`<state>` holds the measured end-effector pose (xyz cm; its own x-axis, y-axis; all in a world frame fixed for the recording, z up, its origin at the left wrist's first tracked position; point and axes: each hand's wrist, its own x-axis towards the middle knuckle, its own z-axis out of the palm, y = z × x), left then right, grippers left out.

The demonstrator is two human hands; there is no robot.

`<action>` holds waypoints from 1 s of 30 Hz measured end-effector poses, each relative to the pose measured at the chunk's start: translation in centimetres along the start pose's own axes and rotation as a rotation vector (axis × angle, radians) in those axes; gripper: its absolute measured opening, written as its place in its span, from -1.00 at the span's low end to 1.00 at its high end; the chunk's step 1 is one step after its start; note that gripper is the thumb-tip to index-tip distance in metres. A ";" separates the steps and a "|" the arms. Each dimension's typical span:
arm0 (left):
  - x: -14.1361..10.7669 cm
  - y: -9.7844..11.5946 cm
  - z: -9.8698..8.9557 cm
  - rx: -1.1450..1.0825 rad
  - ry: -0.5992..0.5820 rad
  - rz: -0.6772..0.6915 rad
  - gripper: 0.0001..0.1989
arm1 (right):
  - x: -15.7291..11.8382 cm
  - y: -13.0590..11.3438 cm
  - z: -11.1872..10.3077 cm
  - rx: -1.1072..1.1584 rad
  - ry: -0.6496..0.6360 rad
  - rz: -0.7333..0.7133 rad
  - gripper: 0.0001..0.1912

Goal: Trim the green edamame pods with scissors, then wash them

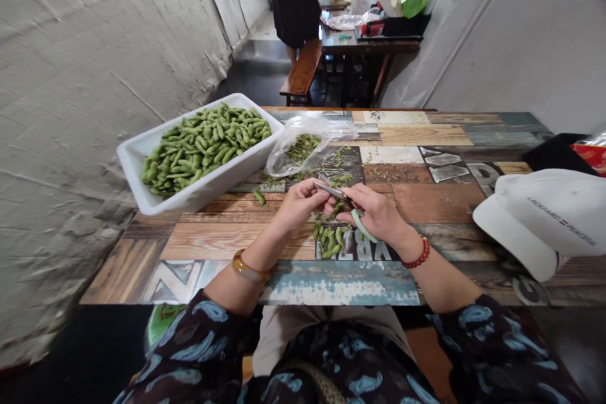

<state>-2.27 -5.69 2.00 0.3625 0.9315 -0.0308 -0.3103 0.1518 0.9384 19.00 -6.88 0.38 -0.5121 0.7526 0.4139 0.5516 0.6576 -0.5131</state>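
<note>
My right hand (377, 211) is closed around a pair of scissors (363, 226) with pale green handles, its blades pointing left toward my left hand (305, 201). The left fingers are pinched together by the blade tips; a green pod (338, 208) shows between the hands, and I cannot tell exactly which fingers hold it. Just below lies a small pile of edamame pods (330, 240) on the patterned wooden table (227, 237). A single loose pod (259, 196) rests left of my left hand. Trimmed bits (343, 180) are scattered beyond the hands.
A white tub (208, 192) heaped with edamame (208, 145) stands at the left. Beside it sits a clear plastic bag (279, 161) holding trimmings. A white cap (544, 214) lies at the right. Further back, a person (296, 0) stands by another table (369, 45) and a bench (303, 72).
</note>
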 end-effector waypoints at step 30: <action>0.7 -1.1 0.6 1.404 -0.110 0.198 -0.83 | 0.0 1.6 -0.8 -0.144 0.145 0.048 -0.58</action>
<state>-1.14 -5.45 1.20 0.5020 0.8586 0.1043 0.7291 -0.4850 0.4829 20.39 -5.76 0.15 -0.3886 0.7737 0.5004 0.6672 0.6108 -0.4263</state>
